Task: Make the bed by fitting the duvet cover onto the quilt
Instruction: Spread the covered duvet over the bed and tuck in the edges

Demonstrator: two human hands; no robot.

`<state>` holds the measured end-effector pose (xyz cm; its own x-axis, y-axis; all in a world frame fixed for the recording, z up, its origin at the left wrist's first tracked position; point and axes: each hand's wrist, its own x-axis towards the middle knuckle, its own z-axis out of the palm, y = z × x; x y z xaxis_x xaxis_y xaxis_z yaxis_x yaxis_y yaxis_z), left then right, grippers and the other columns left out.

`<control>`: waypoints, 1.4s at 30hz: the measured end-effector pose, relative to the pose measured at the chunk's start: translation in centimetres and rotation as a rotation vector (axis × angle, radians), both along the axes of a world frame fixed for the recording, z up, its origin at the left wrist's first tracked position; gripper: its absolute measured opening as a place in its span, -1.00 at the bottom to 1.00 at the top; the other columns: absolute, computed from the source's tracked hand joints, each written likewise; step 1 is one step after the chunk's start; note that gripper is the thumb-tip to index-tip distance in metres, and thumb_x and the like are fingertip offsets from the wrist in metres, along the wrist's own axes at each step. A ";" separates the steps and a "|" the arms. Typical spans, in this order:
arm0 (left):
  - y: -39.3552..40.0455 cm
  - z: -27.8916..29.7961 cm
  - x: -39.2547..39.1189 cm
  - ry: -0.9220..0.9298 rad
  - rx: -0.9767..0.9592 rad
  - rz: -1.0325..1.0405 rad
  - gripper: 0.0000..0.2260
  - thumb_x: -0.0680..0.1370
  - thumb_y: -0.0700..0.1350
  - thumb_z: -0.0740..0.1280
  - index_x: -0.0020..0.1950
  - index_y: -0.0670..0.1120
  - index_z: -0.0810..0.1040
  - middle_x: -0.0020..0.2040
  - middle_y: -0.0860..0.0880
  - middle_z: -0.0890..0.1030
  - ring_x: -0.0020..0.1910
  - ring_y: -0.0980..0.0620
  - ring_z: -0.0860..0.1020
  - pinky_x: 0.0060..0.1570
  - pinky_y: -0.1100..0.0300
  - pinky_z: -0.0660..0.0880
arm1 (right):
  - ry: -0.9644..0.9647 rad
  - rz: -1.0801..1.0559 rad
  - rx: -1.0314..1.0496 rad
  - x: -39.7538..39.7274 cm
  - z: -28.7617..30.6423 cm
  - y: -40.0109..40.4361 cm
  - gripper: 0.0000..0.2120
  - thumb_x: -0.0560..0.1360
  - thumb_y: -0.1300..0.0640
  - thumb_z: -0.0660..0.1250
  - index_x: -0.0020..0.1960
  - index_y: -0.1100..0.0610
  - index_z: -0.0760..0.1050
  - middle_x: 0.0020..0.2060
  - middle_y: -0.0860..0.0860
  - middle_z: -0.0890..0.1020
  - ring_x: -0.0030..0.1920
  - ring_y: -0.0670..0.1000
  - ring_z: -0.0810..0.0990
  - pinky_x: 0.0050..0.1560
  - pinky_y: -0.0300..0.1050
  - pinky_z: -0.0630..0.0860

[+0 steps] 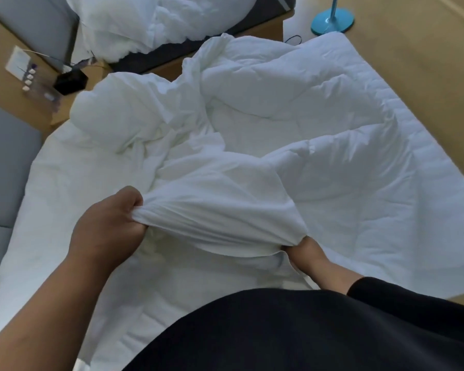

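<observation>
Two hands, left hand [110, 223] and right hand [306, 250], each gripping one bunched white fabric duvet cover [217, 210]. Beneath, one puffy white quilt [332, 162] on one bed [51, 210]

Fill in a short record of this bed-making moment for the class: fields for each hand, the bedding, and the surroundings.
left hand: left hand grips a bunched edge of the duvet cover
right hand: right hand grips the same edge, fabric stretched between the grips
quilt: quilt lies rumpled and partly uncovered on the bed
surroundings: blue lamp base on the floor
</observation>
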<state>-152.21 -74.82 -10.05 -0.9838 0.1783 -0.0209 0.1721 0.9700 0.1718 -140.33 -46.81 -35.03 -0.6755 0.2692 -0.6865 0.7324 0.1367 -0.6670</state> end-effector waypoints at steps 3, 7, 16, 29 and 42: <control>-2.3 -1.4 -3.3 0.184 -0.028 -0.004 -0.75 0.37 -0.32 0.34 0.03 -0.18 0.56 -0.09 -0.24 0.59 -0.07 -0.30 0.51 -0.06 -0.10 0.45 | 0.005 -0.248 -0.140 -1.3 2.4 0.8 -0.94 0.47 0.20 0.36 -0.06 0.13 0.56 -0.06 0.04 0.66 -0.04 0.12 0.60 -0.11 -0.05 0.47; -1.8 -5.7 -2.3 0.455 -0.036 -0.429 -0.61 0.41 -0.35 0.34 0.23 -0.23 0.49 0.11 -0.27 0.53 0.11 -0.32 0.48 0.22 -0.15 0.34 | 0.002 -0.526 -0.338 -2.5 5.4 1.9 -0.84 0.42 0.35 0.33 -0.02 0.21 0.59 -0.09 0.14 0.66 -0.11 0.18 0.60 -0.15 -0.06 0.49; 10.0 -15.5 -1.3 0.113 -0.222 -0.938 -0.29 0.45 -0.06 0.43 0.53 -0.20 0.23 0.47 -0.25 0.33 0.41 -0.33 0.37 0.47 -0.25 0.15 | -0.068 -0.610 -0.522 -3.2 7.1 0.0 -0.84 0.28 0.28 0.37 -0.16 0.21 0.64 -0.23 0.12 0.66 -0.14 0.21 0.65 -0.08 0.04 0.58; 14.5 -11.8 0.0 -0.673 0.171 -0.506 -0.83 0.43 -0.27 0.27 -0.29 -0.08 0.34 -0.34 0.03 0.42 -0.31 0.01 0.41 -0.34 0.15 0.28 | 0.434 -0.773 -0.732 0.5 4.5 0.9 -0.62 0.49 0.34 0.32 0.31 0.25 0.55 0.19 0.29 0.63 0.19 0.32 0.62 0.20 0.26 0.56; 10.2 1.5 -6.9 -0.281 0.758 0.038 -0.82 0.36 -0.28 0.35 -0.35 -0.08 0.40 -0.43 -0.04 0.36 -0.44 -0.02 0.32 -0.53 0.20 0.23 | 0.053 -0.417 -0.436 6.0 -1.3 -3.9 -0.50 0.32 -0.13 0.54 0.16 0.11 0.64 0.02 0.15 0.73 0.02 0.11 0.70 0.16 0.13 0.60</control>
